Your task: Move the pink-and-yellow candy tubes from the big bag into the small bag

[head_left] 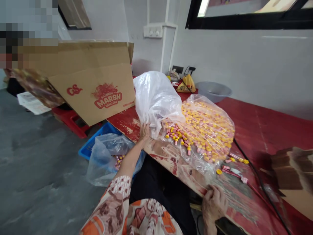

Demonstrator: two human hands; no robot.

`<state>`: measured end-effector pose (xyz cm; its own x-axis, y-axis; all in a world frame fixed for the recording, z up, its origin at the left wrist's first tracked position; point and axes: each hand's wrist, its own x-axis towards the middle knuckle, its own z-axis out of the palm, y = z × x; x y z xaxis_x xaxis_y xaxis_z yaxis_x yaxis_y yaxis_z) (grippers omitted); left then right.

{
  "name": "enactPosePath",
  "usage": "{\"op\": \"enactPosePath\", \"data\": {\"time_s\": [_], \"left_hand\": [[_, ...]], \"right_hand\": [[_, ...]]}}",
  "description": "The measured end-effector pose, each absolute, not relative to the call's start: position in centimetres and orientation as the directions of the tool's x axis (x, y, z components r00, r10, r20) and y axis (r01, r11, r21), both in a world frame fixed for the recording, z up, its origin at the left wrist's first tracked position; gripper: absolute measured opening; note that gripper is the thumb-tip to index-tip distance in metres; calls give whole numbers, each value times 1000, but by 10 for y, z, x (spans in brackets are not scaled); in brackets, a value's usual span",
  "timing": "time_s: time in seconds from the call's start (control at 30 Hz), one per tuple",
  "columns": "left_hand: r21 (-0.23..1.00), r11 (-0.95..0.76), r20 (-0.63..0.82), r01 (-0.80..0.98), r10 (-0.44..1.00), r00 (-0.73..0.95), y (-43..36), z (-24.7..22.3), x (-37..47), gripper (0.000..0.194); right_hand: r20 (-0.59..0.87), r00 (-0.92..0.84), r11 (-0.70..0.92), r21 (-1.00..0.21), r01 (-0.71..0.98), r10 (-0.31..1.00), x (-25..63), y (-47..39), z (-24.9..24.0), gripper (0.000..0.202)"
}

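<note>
My left hand [144,131] is at the table's near edge, its fingers apart against the bottom of a white translucent plastic bag [156,94]. Right of that bag lies a large clear bag [207,127] full of small pink pieces with yellow caps. Several of these pieces [177,134] are spilling out at its near left side. Further right along the edge, my right hand [215,202] rests on the wood with its fingers bent; whether they hold anything is hidden. A few loose pieces and a red wrapper [231,171] lie beyond my right hand.
A large cardboard box [97,85] stands at the left. Below it, a blue basket [85,149] contains a clear bag with pieces. A grey basin [214,90] and yellow packet [187,84] sit at the back. A black cable and stacked cardboard [290,169] are at the right.
</note>
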<state>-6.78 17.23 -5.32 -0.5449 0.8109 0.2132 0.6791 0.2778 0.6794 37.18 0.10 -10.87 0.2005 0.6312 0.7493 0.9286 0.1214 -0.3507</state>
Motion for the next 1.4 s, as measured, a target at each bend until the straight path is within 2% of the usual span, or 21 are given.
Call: {"op": "enactPosePath", "data": {"time_s": [0.07, 0.23, 0.3, 0.37, 0.43, 0.5, 0.57, 0.63, 0.73, 0.8, 0.87, 0.93, 1.0, 1.07, 1.13, 1.2, 1.3, 1.33, 1.4], "left_hand": [[719, 276, 223, 638, 777, -588, 175, -50, -70, 35], [816, 210, 265, 538, 692, -671, 177, -53, -79, 32], [845, 198, 266, 496, 650, -712, 179, -56, -81, 27], [897, 165, 233, 411, 612, -756, 179, -55, -82, 17], [952, 96, 181, 292, 592, -785, 176, -47, -85, 18], [974, 0, 183, 226, 585, -790, 169, -29, -91, 30], [961, -106, 271, 256, 549, -791, 158, -5, -101, 41], [933, -202, 358, 296, 488, -796, 147, 19, -111, 49], [934, -235, 353, 270, 482, -802, 135, 37, -121, 55], [954, -216, 294, 210, 510, -808, 130, 38, -123, 56], [961, -225, 257, 160, 524, -812, 129, 34, -126, 54], [956, -260, 261, 135, 544, -798, 131, 30, -131, 49], [950, -287, 268, 121, 555, -787, 135, 28, -139, 43], [957, -272, 245, 100, 576, -780, 140, 27, -146, 40], [971, -229, 202, 68, 635, -746, 144, 24, -151, 38], [984, -172, 154, 44, 709, -688, 144, 19, -154, 36], [992, -121, 100, 17, 723, -684, 142, 8, -159, 36], [991, -133, 97, 8, 679, -728, 141, 4, -163, 37], [984, -180, 103, 10, 514, -852, 139, -1, -172, 39]], "right_hand": [[720, 228, 127, -402, 907, 655, 372, -1, -106, 30], [602, 419, 42, -603, 797, 680, 370, 14, -85, 35], [608, 444, 55, -627, 777, 658, 358, 42, -66, 43], [653, 395, 146, -613, 776, 646, 335, 84, -43, 52], [705, 285, 284, -572, 770, 649, 302, 134, -21, 57], [750, 151, 421, -512, 749, 644, 261, 180, -3, 58], [777, -3, 548, -442, 710, 630, 217, 212, 7, 49], [800, -208, 689, -314, 653, 562, 173, 228, 11, 37], [690, -604, 871, -76, 486, 398, 113, 236, 7, 37], [547, -733, 883, -24, 469, 404, 84, 248, 4, 44], [468, -666, 775, -70, 628, 582, 69, 277, 2, 52], [435, -439, 555, -183, 811, 786, 71, 318, 3, 66], [425, -202, 352, -311, 883, 882, 84, 364, 3, 73], [409, -154, 350, -463, 814, 899, 99, 404, 7, 58], [388, -164, 393, -641, 659, 907, 109, 431, 15, 33], [410, -71, 385, -764, 518, 910, 110, 443, 31, 16], [542, 145, 434, -783, 446, 828, 98, 429, 63, 14], [595, 144, 484, -752, 447, 791, 94, 418, 73, 19], [653, 35, 573, -687, 447, 756, 87, 396, 86, 27]]}}
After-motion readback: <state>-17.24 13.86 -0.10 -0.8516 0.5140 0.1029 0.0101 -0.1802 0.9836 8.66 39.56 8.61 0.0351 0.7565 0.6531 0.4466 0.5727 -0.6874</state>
